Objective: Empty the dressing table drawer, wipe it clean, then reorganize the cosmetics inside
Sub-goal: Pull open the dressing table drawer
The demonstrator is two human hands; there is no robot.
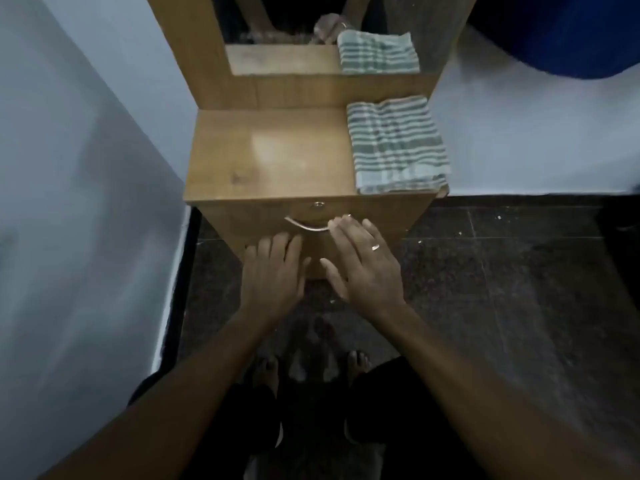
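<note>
1. Reaching forward side by side, both bare hands hover in front of the closed wooden drawer front (367,220) of the narrow light-brown wooden dressing table (270,154).
2. The left hand (273,271) is palm down with its fingers (277,244) stretched out and slightly apart, holding nothing; the fingertips lie over the lower part of the drawer front, though contact cannot be judged.
3. The right hand (363,265) is also flat and empty, fingers spread apart, with a thin pale ring (375,247) on one finger; its fingertips reach the right end of the curved silver metal handle (306,226) but are not wrapped around it.
4. A small round metal lock (317,204) sits just above the handle, near the table's front edge.
5. A folded green-and-white striped cloth (398,147) lies along the right edge of the table top, running from the back to the front right corner.
6. The mirror (325,32) rising from the table's back edge reflects the cloth and one hand.
7. Below the arms, bare feet (358,363) stand on the dark speckled tiled floor (502,271); pale blue walls (69,168) flank the table.
8. The cosmetics are out of sight.
</note>
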